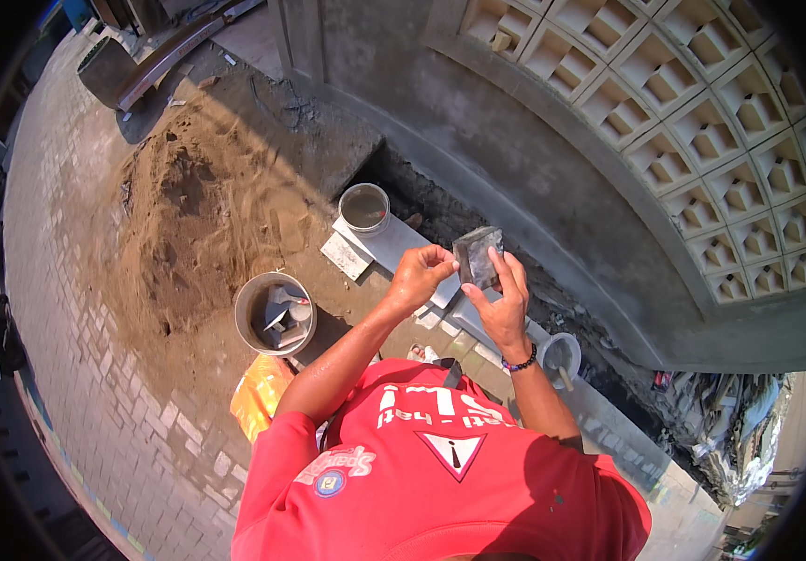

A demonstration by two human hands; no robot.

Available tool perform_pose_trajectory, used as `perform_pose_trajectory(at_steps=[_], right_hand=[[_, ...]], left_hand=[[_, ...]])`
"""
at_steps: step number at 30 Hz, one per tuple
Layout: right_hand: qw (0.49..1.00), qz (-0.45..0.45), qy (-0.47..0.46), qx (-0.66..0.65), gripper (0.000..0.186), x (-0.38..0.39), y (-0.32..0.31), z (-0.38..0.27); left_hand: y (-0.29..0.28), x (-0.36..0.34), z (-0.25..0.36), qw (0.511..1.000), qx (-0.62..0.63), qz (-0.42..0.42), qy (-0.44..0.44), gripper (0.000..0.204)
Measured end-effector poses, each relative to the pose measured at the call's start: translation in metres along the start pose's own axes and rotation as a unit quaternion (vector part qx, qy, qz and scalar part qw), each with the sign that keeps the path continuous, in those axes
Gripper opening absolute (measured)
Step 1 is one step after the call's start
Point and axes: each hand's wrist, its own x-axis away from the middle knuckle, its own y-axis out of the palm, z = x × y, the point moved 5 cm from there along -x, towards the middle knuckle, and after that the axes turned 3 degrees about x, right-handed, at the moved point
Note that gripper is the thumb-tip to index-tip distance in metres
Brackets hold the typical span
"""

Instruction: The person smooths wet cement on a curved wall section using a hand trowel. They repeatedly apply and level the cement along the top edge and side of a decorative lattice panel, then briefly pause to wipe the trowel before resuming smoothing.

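Observation:
In front of me I hold up a small, squarish dark grey stone piece (478, 257), tilted, its broad face mottled and looking wet. My right hand (506, 304) grips it, the thumb at the lower edge and the fingers along the right side. At the left edge, the fingertips of my left hand (421, 277) are pinched together against it. Below and left stands a bucket (245, 324) with water and several pieces inside. Farther off, another bucket (364, 229) with greyish liquid rests by a pale slab (398, 245).
A sand heap (188, 215) spreads to the left over the paving (57, 271). An open trench (421, 192) runs along the grey wall (515, 159) with its patterned vent blocks (665, 79). A small tub (560, 355) with a handled tool, a yellow bag (258, 393) and piled sacks (735, 425) are nearby.

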Motion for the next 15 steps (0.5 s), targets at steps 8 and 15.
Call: perform_pose_trajectory(at_steps=[8,15], right_hand=[[0.999,-0.016,0.034,-0.023,0.068,0.008,-0.002,0.006],[0.998,-0.011,0.057,-0.02,0.067,0.012,-0.008,0.01]], left_hand=[[0.0,0.001,-0.017,0.999,0.023,0.019,-0.026,0.01],[0.001,0.0,-0.017,0.993,-0.109,0.003,-0.037,0.015]])
